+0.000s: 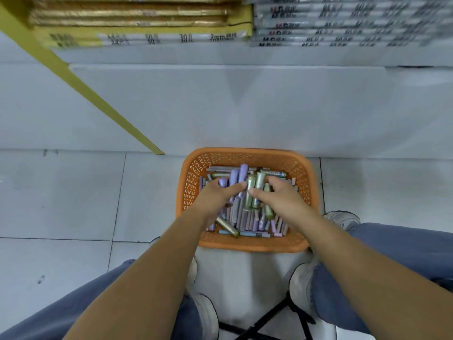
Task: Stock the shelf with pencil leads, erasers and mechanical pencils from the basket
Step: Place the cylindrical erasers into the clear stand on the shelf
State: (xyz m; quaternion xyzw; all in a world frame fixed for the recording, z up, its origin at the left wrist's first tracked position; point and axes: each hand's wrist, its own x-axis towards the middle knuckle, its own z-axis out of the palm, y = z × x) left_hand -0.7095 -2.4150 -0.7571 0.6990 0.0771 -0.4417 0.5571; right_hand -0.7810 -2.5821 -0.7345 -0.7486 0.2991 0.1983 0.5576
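White floor tiles (61,192) run under everything, meeting a white shelf base (220,106) just beyond the basket. Up and left of the basket, a yellow post (73,79) slants down to the floor. Gold boxes (127,15) are stacked far above the basket's left side (blurred, print unreadable).

Orange basket (245,153) sits on the floor mid-frame, against the shelf base, and holds the stock. A loose gold tube (228,227) lies at the basket's near-left. Pastel sticks and tubes (245,217) are heaped across the basket bottom (leads versus erasers versus pencils: cannot tell).

Left hand (215,200) is inside the basket's left half. Its fingers curl round a bunch of purple tubes (237,176) that stick up toward the basket's far rim, and its thumb points at the basket's middle. Gold-green tubes (255,187) stand at basket centre, gripped by the right hand (279,195) in the basket's right half, fingers wrapped, thumb across the front. The thumbs nearly meet.

Silver-white boxes (343,20) are stacked far above the basket's right side. A white sneaker (343,218) rests just right of the basket. Jeans-clad legs flank the basket's near side, with black stool legs (269,317) below it.
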